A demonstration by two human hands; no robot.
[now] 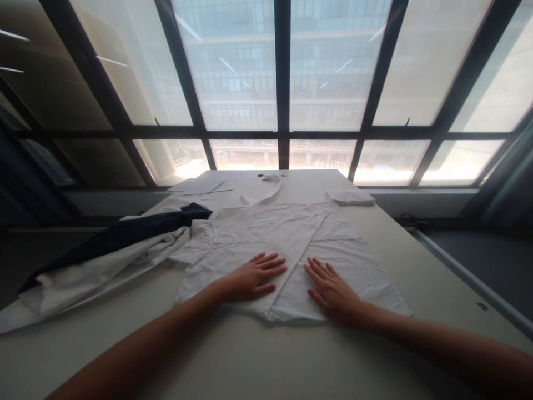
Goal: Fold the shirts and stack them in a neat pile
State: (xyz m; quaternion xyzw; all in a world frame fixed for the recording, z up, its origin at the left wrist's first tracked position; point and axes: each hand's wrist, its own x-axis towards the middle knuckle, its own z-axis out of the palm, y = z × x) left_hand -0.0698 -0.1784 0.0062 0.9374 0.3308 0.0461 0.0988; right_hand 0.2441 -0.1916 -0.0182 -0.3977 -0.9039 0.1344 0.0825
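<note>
Fingers (272, 260) of our L hand (250, 279) lie flat & loosely spread, thumb apart, palm down on the white garment (254, 230); fingers point approx. 2–3 o'clk. Our R hand (336, 293) likewise rests palm down, fingers slightly parted, pointing approx. 11; neither hand pinches any fabric. Dial centred on garment, 12 = window (241, 66): L hand sits at approx. 7, R at approx. 5. Garment is spread mid-counter (416, 261), near edge just short of our side, surface lightly wrinkled. We see a diagonal fabric edge running from approx. 1 down to 6, passing btwn the hands. A curved white strip (266, 191) lies beyond at 12. At 1: folded white cloth (350, 197), apart from garment. At 11: paper sheets (204, 186). At 9–10: dark cloth (129, 236), elongated, w/ crumpled white cloth (104, 269) along its near side, running to L edge of view; whether the latter joins the garment we can't tell.
</note>
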